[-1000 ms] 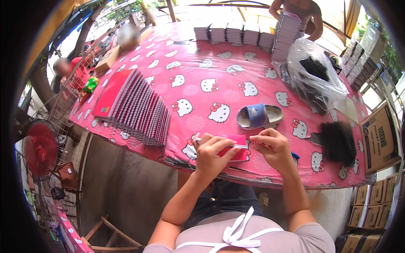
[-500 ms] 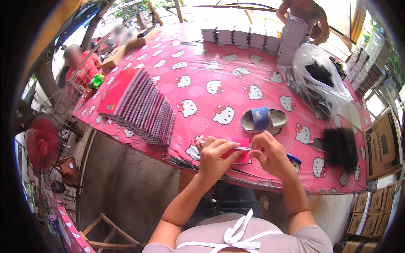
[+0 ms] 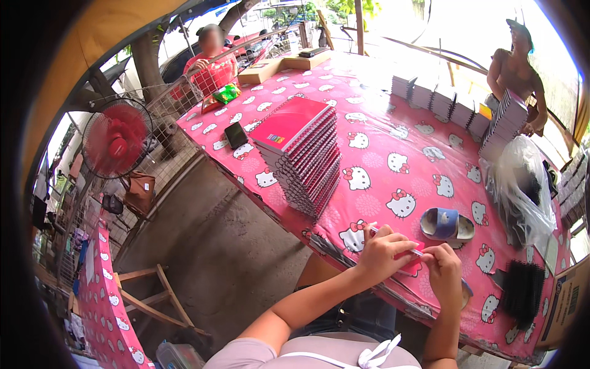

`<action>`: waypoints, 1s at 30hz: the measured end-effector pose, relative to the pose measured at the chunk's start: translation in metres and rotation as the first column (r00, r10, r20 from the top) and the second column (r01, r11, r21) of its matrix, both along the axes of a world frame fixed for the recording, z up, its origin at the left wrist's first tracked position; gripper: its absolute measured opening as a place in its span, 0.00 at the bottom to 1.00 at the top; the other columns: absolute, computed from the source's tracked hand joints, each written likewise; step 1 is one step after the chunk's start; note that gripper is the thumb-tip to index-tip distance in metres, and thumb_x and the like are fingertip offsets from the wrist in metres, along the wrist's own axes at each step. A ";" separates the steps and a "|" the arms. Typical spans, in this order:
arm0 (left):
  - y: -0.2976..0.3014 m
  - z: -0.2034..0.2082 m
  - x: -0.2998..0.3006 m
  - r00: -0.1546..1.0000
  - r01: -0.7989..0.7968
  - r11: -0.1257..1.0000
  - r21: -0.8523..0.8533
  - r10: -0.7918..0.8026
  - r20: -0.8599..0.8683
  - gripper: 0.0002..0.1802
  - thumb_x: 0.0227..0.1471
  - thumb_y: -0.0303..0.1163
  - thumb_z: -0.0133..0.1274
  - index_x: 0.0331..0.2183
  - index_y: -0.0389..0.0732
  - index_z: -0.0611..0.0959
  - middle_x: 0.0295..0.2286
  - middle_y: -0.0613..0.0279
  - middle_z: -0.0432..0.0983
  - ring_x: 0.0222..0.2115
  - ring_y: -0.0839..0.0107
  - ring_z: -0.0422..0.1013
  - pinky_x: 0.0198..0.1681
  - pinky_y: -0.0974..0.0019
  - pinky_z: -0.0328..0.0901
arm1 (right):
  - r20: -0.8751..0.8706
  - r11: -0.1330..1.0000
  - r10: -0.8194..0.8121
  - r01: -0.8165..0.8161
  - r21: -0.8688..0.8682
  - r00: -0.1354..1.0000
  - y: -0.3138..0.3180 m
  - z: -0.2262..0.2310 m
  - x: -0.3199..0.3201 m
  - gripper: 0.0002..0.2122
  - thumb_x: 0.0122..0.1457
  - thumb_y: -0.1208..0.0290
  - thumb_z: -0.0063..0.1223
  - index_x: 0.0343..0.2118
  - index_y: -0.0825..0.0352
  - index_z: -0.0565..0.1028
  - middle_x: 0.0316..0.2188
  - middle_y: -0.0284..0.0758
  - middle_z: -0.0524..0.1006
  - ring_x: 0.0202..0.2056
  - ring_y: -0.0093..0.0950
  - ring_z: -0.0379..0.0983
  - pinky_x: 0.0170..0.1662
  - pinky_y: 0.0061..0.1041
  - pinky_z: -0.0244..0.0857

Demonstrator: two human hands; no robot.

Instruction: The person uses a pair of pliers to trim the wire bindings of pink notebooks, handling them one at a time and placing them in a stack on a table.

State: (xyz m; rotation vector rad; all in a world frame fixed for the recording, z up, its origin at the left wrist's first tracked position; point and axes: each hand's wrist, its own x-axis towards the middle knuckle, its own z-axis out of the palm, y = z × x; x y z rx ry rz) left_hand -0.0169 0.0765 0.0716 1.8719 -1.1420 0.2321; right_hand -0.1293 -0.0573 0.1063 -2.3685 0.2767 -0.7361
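Note:
A notebook point(image 3: 410, 268) with a pinkish-red cover stands on edge near the front of the table, its pale page edge facing up. My left hand point(image 3: 382, 253) wraps round it from the left, thumb and fingers closed on its sides. At the right end of that edge, my right hand point(image 3: 444, 267) pinches with thumb and fingertips; whatever lies between those tips is too small to make out. Just beyond the right hand sits a blue slipper point(image 3: 444, 224) with a pale sole. A tall stack of red spiral notebooks point(image 3: 307, 157) rises left of my hands.
Black binding coils point(image 3: 522, 292) lie at the right, below a clear plastic bag point(image 3: 522, 190) of black material. Rows of notebooks point(image 3: 433, 100) line the far edge, near a person point(image 3: 519, 77). A phone point(image 3: 235, 135) lies behind the stack. A red fan point(image 3: 117, 140) stands left.
The view has swung left, so the table's things appear further right and a phone shows behind the stack. My left hand still holds the notebook; my right fingers are now closer on its edge.

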 end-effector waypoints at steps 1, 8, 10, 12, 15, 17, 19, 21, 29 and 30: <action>-0.001 -0.002 0.001 1.000 -0.004 1.000 0.005 0.004 0.007 0.14 0.39 0.37 0.64 0.34 0.53 0.86 0.28 0.75 0.78 0.34 0.76 0.69 0.52 0.53 0.47 | 0.009 0.999 -0.034 0.034 0.034 0.999 0.007 0.008 0.002 0.07 0.49 0.74 0.60 0.28 0.68 0.73 0.23 0.38 0.70 0.23 0.37 0.70 0.26 0.31 0.63; -0.001 -0.004 0.001 1.000 -0.001 1.000 0.017 0.001 0.000 0.13 0.39 0.37 0.64 0.33 0.53 0.86 0.28 0.76 0.78 0.33 0.77 0.68 0.50 0.54 0.48 | 0.001 0.998 -0.003 0.003 -0.060 1.000 0.008 0.008 0.005 0.08 0.47 0.75 0.61 0.25 0.69 0.71 0.24 0.39 0.69 0.24 0.37 0.69 0.27 0.33 0.63; -0.001 -0.005 0.000 1.000 -0.008 1.000 0.012 0.008 0.001 0.13 0.39 0.36 0.64 0.33 0.53 0.86 0.27 0.76 0.78 0.32 0.77 0.68 0.50 0.54 0.48 | 0.018 0.997 -0.052 0.052 -0.052 0.998 0.012 -0.001 0.004 0.07 0.47 0.77 0.60 0.24 0.69 0.71 0.23 0.39 0.69 0.24 0.38 0.69 0.27 0.33 0.63; -0.002 -0.007 -0.002 1.000 -0.009 1.000 -0.006 0.009 -0.002 0.12 0.39 0.36 0.64 0.32 0.52 0.86 0.27 0.76 0.78 0.32 0.77 0.68 0.49 0.56 0.48 | 0.021 0.994 -0.086 0.087 -0.063 0.996 0.012 -0.007 0.004 0.05 0.48 0.78 0.58 0.24 0.69 0.71 0.23 0.39 0.69 0.25 0.38 0.70 0.27 0.33 0.63; -0.001 -0.004 -0.001 1.000 0.001 1.000 -0.028 -0.001 0.019 0.12 0.39 0.36 0.64 0.32 0.53 0.86 0.27 0.76 0.78 0.31 0.77 0.68 0.48 0.58 0.49 | -0.026 0.994 -0.046 0.043 -0.102 0.999 0.004 -0.009 0.005 0.03 0.49 0.79 0.55 0.25 0.69 0.73 0.24 0.40 0.71 0.27 0.38 0.71 0.29 0.33 0.64; 0.001 -0.004 0.002 1.000 0.014 1.000 -0.021 -0.013 0.025 0.11 0.39 0.35 0.64 0.31 0.53 0.86 0.27 0.76 0.79 0.31 0.77 0.68 0.49 0.58 0.48 | -0.104 0.988 0.079 -0.091 -0.122 0.992 -0.026 -0.014 0.002 0.02 0.49 0.78 0.55 0.27 0.69 0.74 0.26 0.41 0.72 0.28 0.39 0.71 0.31 0.34 0.65; 0.005 -0.002 0.005 1.000 0.018 1.000 -0.012 -0.018 0.024 0.11 0.39 0.35 0.64 0.31 0.52 0.86 0.28 0.76 0.79 0.31 0.77 0.68 0.49 0.58 0.48 | -0.046 0.992 -0.126 0.125 -0.018 0.991 -0.072 -0.006 0.004 0.06 0.50 0.77 0.54 0.32 0.69 0.75 0.27 0.43 0.74 0.31 0.42 0.72 0.37 0.36 0.65; 0.006 0.004 0.006 0.999 0.022 0.999 -0.027 -0.022 0.031 0.11 0.39 0.35 0.64 0.32 0.51 0.85 0.28 0.76 0.79 0.31 0.77 0.68 0.49 0.57 0.48 | -0.165 0.973 -0.163 0.131 -0.190 0.973 -0.128 -0.017 -0.008 0.15 0.44 0.73 0.61 0.35 0.71 0.74 0.35 0.43 0.74 0.39 0.43 0.71 0.41 0.35 0.65; -0.012 -0.003 0.004 0.998 0.055 0.998 0.012 -0.055 0.024 0.15 0.37 0.38 0.65 0.32 0.49 0.82 0.33 0.72 0.77 0.38 0.72 0.68 0.51 0.56 0.50 | -0.116 0.689 -0.322 0.149 -0.710 0.940 -0.147 -0.064 -0.002 0.23 0.36 0.73 0.64 0.40 0.66 0.71 0.45 0.40 0.70 0.53 0.40 0.61 0.54 0.47 0.53; -0.010 -0.001 0.004 0.999 0.025 0.999 0.022 -0.026 0.019 0.16 0.37 0.39 0.65 0.32 0.48 0.82 0.33 0.71 0.76 0.39 0.72 0.68 0.51 0.56 0.50 | -0.200 0.808 -0.250 0.090 -0.583 0.947 -0.132 -0.049 0.005 0.23 0.37 0.72 0.64 0.40 0.66 0.71 0.44 0.40 0.71 0.52 0.41 0.63 0.52 0.46 0.56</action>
